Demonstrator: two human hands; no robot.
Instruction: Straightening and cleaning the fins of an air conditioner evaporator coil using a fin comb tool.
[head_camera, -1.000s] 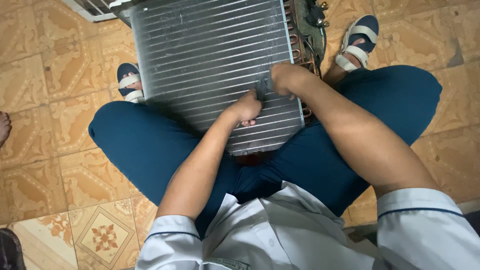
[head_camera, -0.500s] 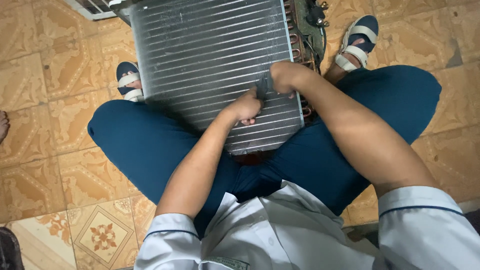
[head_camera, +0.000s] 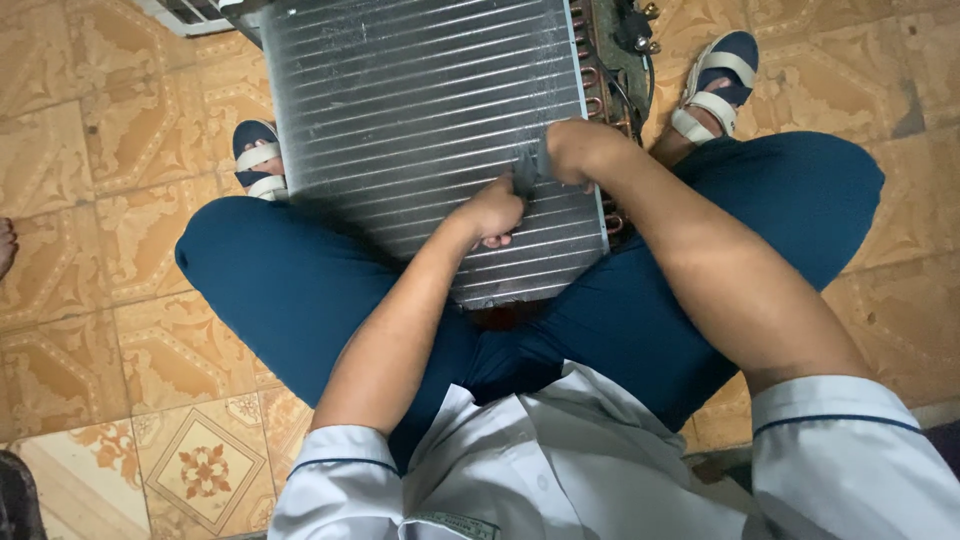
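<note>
Silver finned coil (head_camera: 420, 120) fills the upper centre; left hand (head_camera: 492, 212) and right hand (head_camera: 572, 150) both pinch a small dark tool (head_camera: 526, 172) against it.

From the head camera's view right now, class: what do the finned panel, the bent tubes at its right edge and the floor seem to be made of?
Finned panel: likely aluminium, dull silver-grey, with fine close-set ridges crossed by horizontal bands.
Bent tubes: probably copper, with a reddish-brown metallic sheen on the U-bends.
Floor: apparently glazed ceramic tile, tan and patterned, with visible grout lines.
</note>
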